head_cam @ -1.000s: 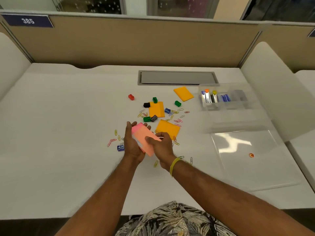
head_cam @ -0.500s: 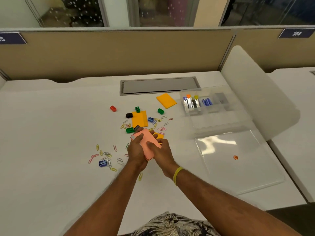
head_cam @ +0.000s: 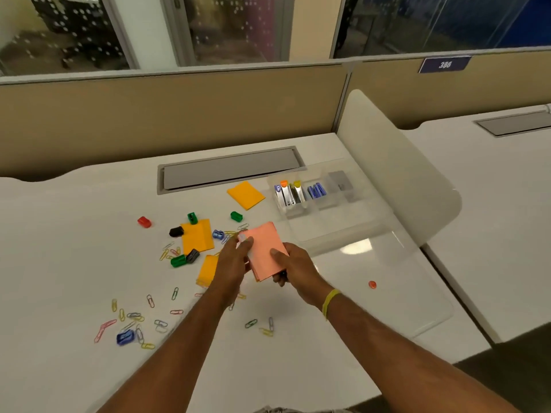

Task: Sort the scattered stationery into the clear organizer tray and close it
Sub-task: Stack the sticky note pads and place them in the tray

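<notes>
A pink pad of sticky notes (head_cam: 264, 250) is held above the desk between both hands. My left hand (head_cam: 234, 262) grips its left edge, and my right hand (head_cam: 293, 266) pinches its right side with the thumb on top. The clear organizer tray (head_cam: 334, 226) lies open just right of the pad, with staplers (head_cam: 288, 193) and small blue items (head_cam: 316, 191) in its far compartments. Its clear lid (head_cam: 387, 287) lies flat toward me. Orange note pads (head_cam: 246, 194) (head_cam: 197, 239) (head_cam: 207, 269), small sharpeners (head_cam: 236, 216) and several coloured paper clips (head_cam: 135, 317) are scattered on the white desk.
A grey cable hatch (head_cam: 229, 169) is set into the desk behind the clutter. A white rounded divider (head_cam: 402, 174) rises right of the tray. A beige partition runs along the back. A small orange dot (head_cam: 371, 284) shows on the lid.
Both hands have carried the pink pad rightward, closer to the tray. The view has swung right, so the clutter sits further left in frame.
</notes>
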### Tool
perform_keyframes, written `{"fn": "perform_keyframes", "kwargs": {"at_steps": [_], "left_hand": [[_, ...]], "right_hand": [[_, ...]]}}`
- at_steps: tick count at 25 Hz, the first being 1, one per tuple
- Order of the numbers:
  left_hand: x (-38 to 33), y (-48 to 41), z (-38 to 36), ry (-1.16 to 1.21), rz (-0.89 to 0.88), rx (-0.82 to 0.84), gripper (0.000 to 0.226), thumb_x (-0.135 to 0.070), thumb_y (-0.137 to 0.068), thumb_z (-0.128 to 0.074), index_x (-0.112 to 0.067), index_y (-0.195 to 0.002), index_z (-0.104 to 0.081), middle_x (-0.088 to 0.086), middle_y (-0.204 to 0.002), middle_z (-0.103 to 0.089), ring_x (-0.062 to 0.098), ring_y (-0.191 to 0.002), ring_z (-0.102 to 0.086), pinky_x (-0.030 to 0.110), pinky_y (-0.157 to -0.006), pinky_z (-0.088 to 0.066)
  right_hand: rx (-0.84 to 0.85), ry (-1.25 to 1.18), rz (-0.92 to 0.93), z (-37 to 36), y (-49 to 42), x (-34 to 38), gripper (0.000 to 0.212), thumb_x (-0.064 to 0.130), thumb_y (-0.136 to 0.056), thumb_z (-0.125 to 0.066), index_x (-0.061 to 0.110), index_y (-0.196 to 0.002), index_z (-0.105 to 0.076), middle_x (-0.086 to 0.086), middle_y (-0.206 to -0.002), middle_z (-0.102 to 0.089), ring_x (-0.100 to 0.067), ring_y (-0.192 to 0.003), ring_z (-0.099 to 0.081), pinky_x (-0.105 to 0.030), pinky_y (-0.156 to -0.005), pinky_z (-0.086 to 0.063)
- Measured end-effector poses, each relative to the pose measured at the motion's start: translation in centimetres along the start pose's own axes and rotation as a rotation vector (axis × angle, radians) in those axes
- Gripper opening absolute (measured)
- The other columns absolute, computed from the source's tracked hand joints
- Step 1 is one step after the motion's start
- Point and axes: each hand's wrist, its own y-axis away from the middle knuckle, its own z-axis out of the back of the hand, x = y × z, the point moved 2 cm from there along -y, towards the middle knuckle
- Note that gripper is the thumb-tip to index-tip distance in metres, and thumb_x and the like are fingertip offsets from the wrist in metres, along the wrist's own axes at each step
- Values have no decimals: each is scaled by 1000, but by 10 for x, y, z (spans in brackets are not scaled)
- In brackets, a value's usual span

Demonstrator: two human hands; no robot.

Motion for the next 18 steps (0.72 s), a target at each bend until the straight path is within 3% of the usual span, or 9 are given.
{"fn": "perform_keyframes", "kwargs": {"at_steps": [5,10,15,18], "left_hand": [[-8,-34,-24,-132,12,3,40,-25,-94,-57,-21,-133,-45,6,-122,-62,23,-113,-59,38,-93,-48],[-2,-61,-39,-231,-6,17,32,-19,-96,-54,-22,-127,-49,6,-122,-61,23,-113,-57,39,-92,-49],[10,-77,-48,-345,-47,48,28,-24,-95,-57,-27,-122,-51,2,-116,-63,21,-109,-60,32,-81,-51],[16,-85,-54,-406,-29,49,32,-25,-95,-58,-26,-126,-51,2,-119,-62,20,-108,-60,35,-85,-53]], "right_hand": [[-317,8,6,89,-39,22,17,23,-98,-50,9,-107,-55,-7,-73,-60,-13,-48,-54,-24,-45,-45],[-496,65,47,162,-75,35,18,17,-97,-49,10,-114,-52,-5,-79,-59,-17,-48,-52,-25,-44,-44],[-578,156,16,212,-106,38,19,13,-93,-45,13,-110,-54,-12,-94,-60,-24,-58,-55,-28,-50,-43],[-688,315,6,236,-112,32,27,10,-88,-44,8,-112,-58,-16,-104,-63,-30,-80,-58,-35,-68,-48]]}}
